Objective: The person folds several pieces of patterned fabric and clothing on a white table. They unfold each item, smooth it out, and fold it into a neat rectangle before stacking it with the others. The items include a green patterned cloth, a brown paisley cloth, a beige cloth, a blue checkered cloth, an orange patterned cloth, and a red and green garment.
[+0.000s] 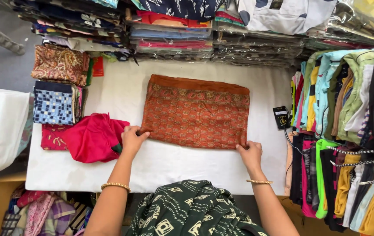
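Observation:
An orange-red patterned cloth (195, 111) lies folded flat into a rectangle on the white table (165, 168). My left hand (132, 139) pinches its near left corner. My right hand (250, 154) pinches its near right corner. Each wrist wears a gold bangle. Just left of my left hand, a crumpled red garment (93, 137) rests on the table.
Folded patterned fabrics (58, 87) are piled at the table's left. Stacks of folded and plastic-wrapped cloth (174, 32) line the far edge. Hanging shirts (344, 131) crowd the right side. A small black tag (282, 117) lies by the cloth's right end.

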